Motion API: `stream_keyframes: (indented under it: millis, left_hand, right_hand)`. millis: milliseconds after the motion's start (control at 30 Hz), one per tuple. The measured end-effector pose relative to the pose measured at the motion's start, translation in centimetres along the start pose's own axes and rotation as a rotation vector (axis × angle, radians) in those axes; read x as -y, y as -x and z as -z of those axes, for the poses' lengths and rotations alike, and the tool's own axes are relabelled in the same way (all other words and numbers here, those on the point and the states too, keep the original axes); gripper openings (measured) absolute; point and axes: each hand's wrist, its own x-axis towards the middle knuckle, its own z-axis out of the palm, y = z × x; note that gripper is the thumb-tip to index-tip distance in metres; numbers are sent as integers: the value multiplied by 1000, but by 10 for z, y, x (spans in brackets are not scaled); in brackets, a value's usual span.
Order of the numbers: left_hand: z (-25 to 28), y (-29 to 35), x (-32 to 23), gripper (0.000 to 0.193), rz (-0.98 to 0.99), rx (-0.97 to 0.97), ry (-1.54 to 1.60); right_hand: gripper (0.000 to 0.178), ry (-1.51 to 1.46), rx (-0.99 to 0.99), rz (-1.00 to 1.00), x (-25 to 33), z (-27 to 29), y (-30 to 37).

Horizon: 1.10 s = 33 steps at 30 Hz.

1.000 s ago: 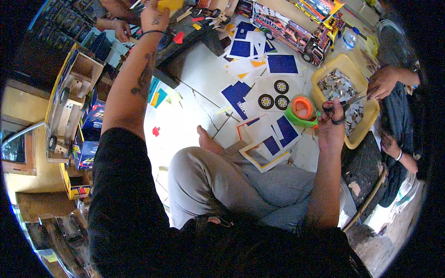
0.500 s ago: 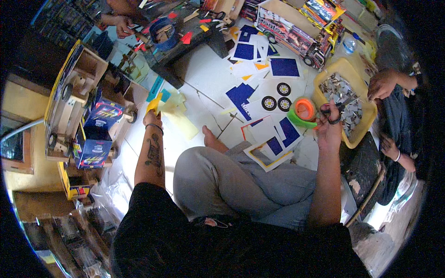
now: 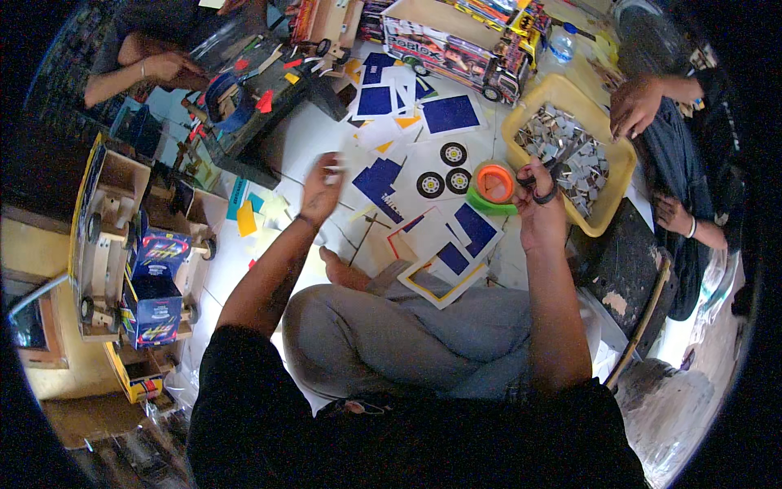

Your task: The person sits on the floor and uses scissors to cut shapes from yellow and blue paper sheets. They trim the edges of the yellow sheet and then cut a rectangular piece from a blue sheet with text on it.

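My right hand [image 3: 540,213] is closed on black-handled scissors [image 3: 547,194], with fingers through the loops. The blades point away over a yellow tray [image 3: 521,102] of small grey and white pieces. Just left of that hand sit an orange roll [image 3: 512,181] and a green roll [image 3: 482,200], probably tape. My left hand [image 3: 322,189] hangs above the floor, its fingers smeared by motion; whether it holds anything is unclear. Nearest to it is a dark blue cut sheet [image 3: 377,186]. A yellow piece [image 3: 247,218] lies among paper scraps to its left.
White sheets with dark blue panels [image 3: 450,115] and wheel stickers [image 3: 431,185] cover the middle floor. A low dark bench [image 3: 252,134] holds a blue bucket [image 3: 228,104]. Wooden toy trucks stand left [image 3: 106,212] and at the back [image 3: 444,50]. Co-workers' hands [image 3: 637,106] are at the right and far left.
My left hand has let go of the yellow piece, which now lies on the scraps, and has moved right. The view has shifted. My right hand still holds the scissors.
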Motion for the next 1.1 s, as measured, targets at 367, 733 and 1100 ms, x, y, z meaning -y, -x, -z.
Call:
stream_keyframes:
  millis: [367, 733, 1100]
  left_hand:
    - [-120, -178, 26, 70, 127, 127, -906]
    - [-121, -69, 6, 51, -167, 95, -1131]
    - [-120, -157, -4, 82, 715, -217, -939]
  right_hand:
    - [24, 107, -59, -109, 0, -2, 5]
    - [25, 113, 40, -155, -8, -5, 10]
    - [25, 166, -29, -122, -10, -5, 5]
